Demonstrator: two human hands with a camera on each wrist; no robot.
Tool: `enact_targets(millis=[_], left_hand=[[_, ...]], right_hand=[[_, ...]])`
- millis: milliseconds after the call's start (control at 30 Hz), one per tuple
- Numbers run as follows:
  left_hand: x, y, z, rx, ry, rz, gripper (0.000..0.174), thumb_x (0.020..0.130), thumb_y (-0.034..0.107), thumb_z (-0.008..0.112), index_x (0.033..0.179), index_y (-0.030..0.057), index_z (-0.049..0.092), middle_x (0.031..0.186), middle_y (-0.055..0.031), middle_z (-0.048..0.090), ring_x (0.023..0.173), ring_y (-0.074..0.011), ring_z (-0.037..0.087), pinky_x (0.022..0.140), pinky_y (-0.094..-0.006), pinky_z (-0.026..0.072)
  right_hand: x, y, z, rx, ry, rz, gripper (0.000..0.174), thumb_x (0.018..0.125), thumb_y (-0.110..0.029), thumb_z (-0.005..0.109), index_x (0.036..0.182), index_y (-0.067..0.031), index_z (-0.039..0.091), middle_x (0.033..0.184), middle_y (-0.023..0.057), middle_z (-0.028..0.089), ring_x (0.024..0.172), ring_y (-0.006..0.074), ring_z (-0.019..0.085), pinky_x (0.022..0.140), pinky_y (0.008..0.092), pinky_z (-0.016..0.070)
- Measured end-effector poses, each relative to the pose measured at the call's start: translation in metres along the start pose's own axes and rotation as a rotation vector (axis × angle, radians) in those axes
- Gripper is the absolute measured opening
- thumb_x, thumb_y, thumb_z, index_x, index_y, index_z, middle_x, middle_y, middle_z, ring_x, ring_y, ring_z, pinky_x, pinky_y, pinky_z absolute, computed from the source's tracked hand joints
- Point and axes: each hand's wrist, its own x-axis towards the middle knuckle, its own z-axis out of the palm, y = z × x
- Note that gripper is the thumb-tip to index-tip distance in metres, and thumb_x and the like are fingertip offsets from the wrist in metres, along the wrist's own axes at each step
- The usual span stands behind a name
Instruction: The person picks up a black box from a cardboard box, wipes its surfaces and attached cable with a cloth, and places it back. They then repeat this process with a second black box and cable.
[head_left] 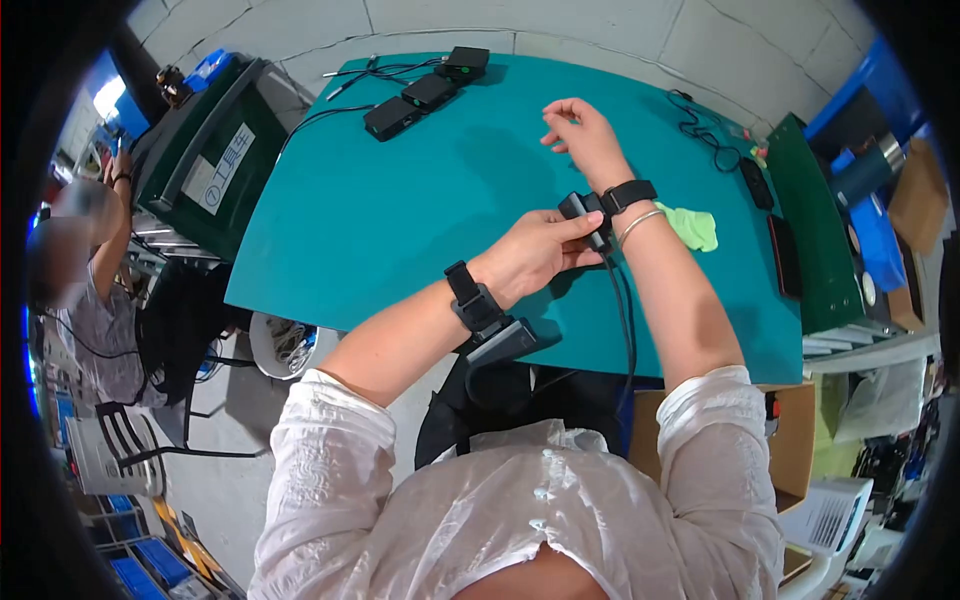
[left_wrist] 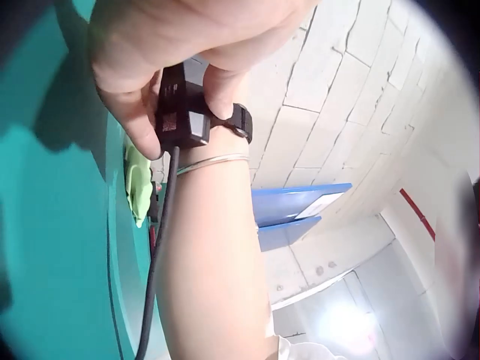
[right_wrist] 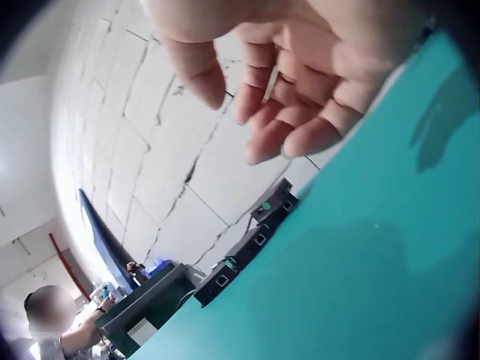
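My left hand (head_left: 530,250) pinches a small black wrist camera (left_wrist: 180,112) between thumb and fingers. The camera sits on a black strap (head_left: 632,194) around the right wrist, and a cable (left_wrist: 159,255) runs down from it along the forearm. Just below the strap lies a thin bangle (head_left: 640,228). Raised over the table, my right hand (head_left: 588,140) holds nothing, its fingers loosely curled, as the right wrist view also shows. Another strap with a camera (head_left: 500,340) is worn on the left wrist. A light green cloth (head_left: 690,226) lies on the table behind the right forearm.
On the green table (head_left: 360,230), several black boxes (head_left: 430,92) with cables stand at the far left. A phone (head_left: 785,256) and a coiled cable (head_left: 708,135) lie at the right by a green cabinet (head_left: 815,230). Another person (head_left: 110,270) is at the far left.
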Motion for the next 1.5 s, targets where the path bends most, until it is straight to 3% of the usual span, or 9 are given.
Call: enact_targets(millis=[67, 300, 500, 633, 700, 767, 1033, 1267, 1500], left_hand=[[0.007, 0.009, -0.009, 0.060, -0.027, -0.063, 0.029, 0.089, 0.022, 0.064, 0.102, -0.0029, 0.055, 0.097, -0.0110, 0.064, 0.092, -0.0205, 0.064, 0.082, -0.0311, 0.0525], [0.029, 0.028, -0.017, 0.052, -0.064, -0.103, 0.033, 0.089, 0.017, 0.064, 0.105, -0.0084, 0.051, 0.101, -0.0130, 0.060, 0.091, -0.0222, 0.063, 0.083, -0.0328, 0.0535], [0.030, 0.071, -0.036, 0.501, 0.013, -0.024, 0.068, 0.079, 0.014, 0.073, 0.123, -0.0211, 0.034, 0.105, -0.0204, 0.053, 0.096, -0.0255, 0.061, 0.082, -0.0343, 0.0543], [0.056, 0.157, -0.122, 1.107, 0.500, 0.586, 0.068, 0.065, 0.029, 0.081, 0.118, -0.0048, 0.055, 0.108, -0.0170, 0.058, 0.097, -0.0239, 0.058, 0.083, -0.0336, 0.0472], [0.052, 0.190, -0.149, 1.675, 1.091, 0.503, 0.077, 0.058, 0.040, 0.083, 0.117, -0.0017, 0.056, 0.116, -0.0191, 0.056, 0.112, -0.0333, 0.051, 0.092, -0.0397, 0.0454], [0.053, 0.196, -0.193, 1.702, 1.148, 0.290, 0.081, 0.058, 0.039, 0.084, 0.121, -0.0007, 0.052, 0.121, -0.0192, 0.054, 0.116, -0.0334, 0.050, 0.095, -0.0402, 0.0426], [0.026, 0.181, -0.168, 1.609, 1.079, 0.182, 0.074, 0.061, 0.018, 0.084, 0.125, 0.0007, 0.050, 0.117, -0.0196, 0.054, 0.107, -0.0371, 0.055, 0.092, -0.0414, 0.0478], [-0.002, 0.116, -0.015, 1.594, 0.516, 0.959, 0.068, 0.063, 0.006, 0.078, 0.124, 0.0050, 0.049, 0.111, -0.0162, 0.052, 0.104, -0.0336, 0.052, 0.090, -0.0383, 0.0454], [0.012, 0.042, 0.043, 1.659, 0.225, 0.822, 0.071, 0.065, 0.010, 0.078, 0.129, 0.0076, 0.047, 0.118, -0.0151, 0.049, 0.108, -0.0338, 0.050, 0.092, -0.0401, 0.0453]], right_hand=[[0.007, 0.008, 0.001, -0.438, 0.063, -0.281, 0.018, 0.086, -0.016, 0.059, 0.097, -0.0019, 0.060, 0.093, 0.0073, 0.063, 0.072, 0.0166, 0.066, 0.063, 0.0283, 0.0497], [0.030, 0.013, -0.011, -0.323, 0.078, -0.240, 0.017, 0.087, -0.014, 0.059, 0.099, -0.0014, 0.060, 0.096, 0.0079, 0.064, 0.072, 0.0168, 0.066, 0.063, 0.0282, 0.0499], [0.018, 0.021, -0.039, -0.170, 0.033, -0.195, 0.020, 0.088, -0.014, 0.059, 0.105, -0.0028, 0.058, 0.094, 0.0033, 0.063, 0.075, 0.0135, 0.065, 0.064, 0.0254, 0.0483], [-0.002, 0.016, -0.060, -0.123, 0.111, -0.139, 0.020, 0.090, -0.013, 0.058, 0.107, -0.0038, 0.058, 0.098, 0.0030, 0.062, 0.079, 0.0125, 0.064, 0.067, 0.0250, 0.0474], [-0.008, 0.014, -0.069, -0.116, 0.158, -0.119, 0.021, 0.090, -0.013, 0.057, 0.108, -0.0032, 0.058, 0.102, 0.0041, 0.061, 0.080, 0.0123, 0.063, 0.070, 0.0256, 0.0468], [-0.010, 0.009, -0.074, -0.096, 0.169, -0.116, 0.021, 0.090, -0.013, 0.057, 0.108, -0.0030, 0.059, 0.102, 0.0043, 0.061, 0.080, 0.0124, 0.063, 0.069, 0.0259, 0.0468], [-0.014, 0.003, -0.072, -0.049, 0.175, -0.111, 0.019, 0.090, -0.013, 0.056, 0.106, -0.0023, 0.060, 0.102, 0.0046, 0.061, 0.079, 0.0132, 0.062, 0.068, 0.0259, 0.0465], [-0.042, -0.011, -0.038, 0.147, -0.018, -0.024, 0.032, 0.093, -0.024, 0.056, 0.116, -0.0023, 0.054, 0.104, 0.0077, 0.061, 0.091, 0.0157, 0.061, 0.079, 0.0279, 0.0499], [-0.064, -0.002, -0.061, 0.376, -0.121, -0.067, 0.037, 0.087, -0.012, 0.064, 0.120, -0.0009, 0.053, 0.109, 0.0048, 0.058, 0.101, 0.0126, 0.055, 0.089, 0.0276, 0.0453]])
